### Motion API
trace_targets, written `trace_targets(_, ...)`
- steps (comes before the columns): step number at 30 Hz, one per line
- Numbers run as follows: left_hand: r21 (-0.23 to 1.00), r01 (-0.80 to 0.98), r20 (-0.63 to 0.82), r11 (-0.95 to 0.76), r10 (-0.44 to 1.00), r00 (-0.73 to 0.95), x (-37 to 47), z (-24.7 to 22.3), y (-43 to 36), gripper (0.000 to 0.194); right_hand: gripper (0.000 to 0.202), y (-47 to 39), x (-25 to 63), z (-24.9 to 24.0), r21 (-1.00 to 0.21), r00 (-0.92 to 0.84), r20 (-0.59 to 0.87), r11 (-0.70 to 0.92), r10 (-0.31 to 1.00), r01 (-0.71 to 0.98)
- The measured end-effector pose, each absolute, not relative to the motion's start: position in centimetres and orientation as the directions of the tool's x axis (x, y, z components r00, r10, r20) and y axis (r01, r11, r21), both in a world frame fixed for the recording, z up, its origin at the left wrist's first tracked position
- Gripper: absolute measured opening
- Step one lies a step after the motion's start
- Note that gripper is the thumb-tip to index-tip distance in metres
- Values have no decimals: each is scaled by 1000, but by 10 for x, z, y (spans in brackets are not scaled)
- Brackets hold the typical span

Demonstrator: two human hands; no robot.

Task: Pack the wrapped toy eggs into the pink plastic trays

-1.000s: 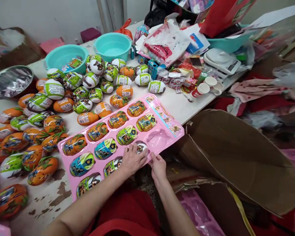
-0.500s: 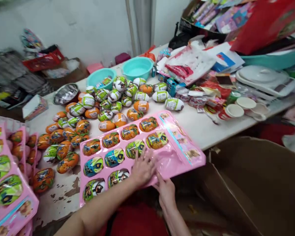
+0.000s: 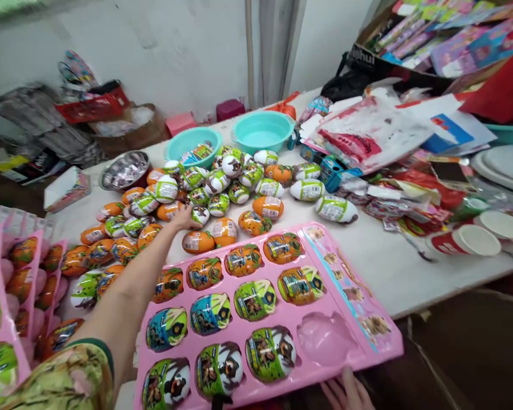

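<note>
A pink blister tray [image 3: 282, 310] lies on the table before me, with printed plastic eggs in its wells and one bare well at the front right. My right hand [image 3: 348, 392] grips the tray's front edge near that bare well, partly cut off by the frame. Reaching across the tray's back left corner, my left hand [image 3: 183, 218] closes around the near end of a white-and-green egg [image 3: 200, 216] in the loose pile. Two orange eggs, one of them the nearer orange egg [image 3: 198, 242], lie between that hand and the tray.
Filled pink trays [image 3: 15, 319] stand at the left. Behind the eggs sit two turquoise basins [image 3: 263, 132] and a metal bowl [image 3: 126, 171]. Paper cups [image 3: 474, 240], wrappers and a plastic bag [image 3: 367, 134] clutter the right side. A cardboard box [image 3: 465, 336] stands below the table's edge.
My left hand has left the tray and reached to the loose eggs. The right hand stays at the tray's front edge. The view has shifted, bringing the tray closer.
</note>
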State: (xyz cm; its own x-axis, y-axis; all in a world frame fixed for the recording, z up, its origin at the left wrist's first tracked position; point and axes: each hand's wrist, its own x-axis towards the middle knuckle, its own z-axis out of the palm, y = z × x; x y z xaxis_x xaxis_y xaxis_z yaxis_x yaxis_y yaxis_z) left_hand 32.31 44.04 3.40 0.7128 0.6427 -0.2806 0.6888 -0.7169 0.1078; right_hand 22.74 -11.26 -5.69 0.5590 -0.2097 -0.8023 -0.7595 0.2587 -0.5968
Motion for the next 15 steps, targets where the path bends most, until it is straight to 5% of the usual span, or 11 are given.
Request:
trace_targets(5, 95, 548, -241, -831, 515, 822, 324, 26, 452, 90, 53, -94, 263, -36, -774, 678, -630, 244, -377, -584)
trace_targets(9, 250, 527, 49, -812, 554, 831, 306, 65, 396, 104, 51, -106, 287, -32, -698, 625, -716, 312, -312, -644)
trace_targets(13, 573, 137, 37, -808, 193, 980, 274, 77, 222, 77, 51, -115, 292, -26, -611, 596, -786, 355, -165, -707)
trace_targets(15, 616, -10, 46, -788, 24, 999, 269, 57, 124, 71, 52, -114, 293, -27, -629, 637, -762, 374, -119, -682)
